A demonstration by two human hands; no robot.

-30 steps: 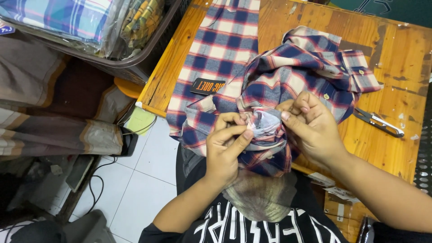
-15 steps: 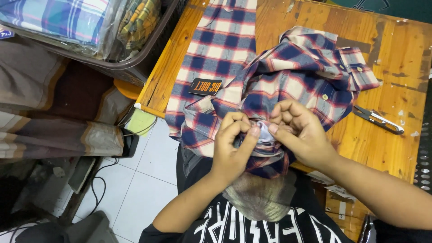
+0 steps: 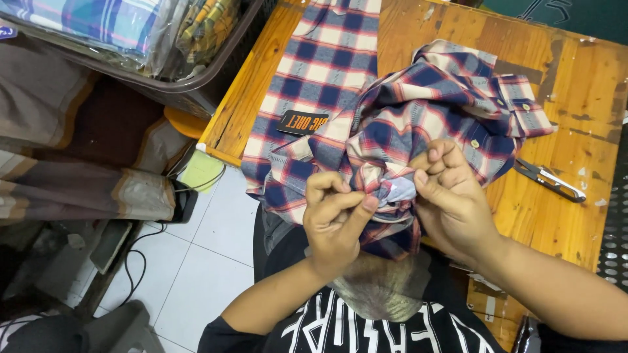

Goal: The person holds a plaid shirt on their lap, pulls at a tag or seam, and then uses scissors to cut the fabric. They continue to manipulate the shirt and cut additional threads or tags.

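Both hands have drawn closer, fingers (image 3: 356,204) pinching the plaid shirt's (image 3: 418,117) bunched fold between them.

plaid shirt (image 3: 418,124) top cut off, hands (image 3: 392,209) hiding pinched fabric

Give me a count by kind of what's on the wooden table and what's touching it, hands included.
Plaid shirts: 1
Black hang tags: 1
Thread snips: 1
Hands pinching the shirt: 2, left hand and right hand
Total: 5
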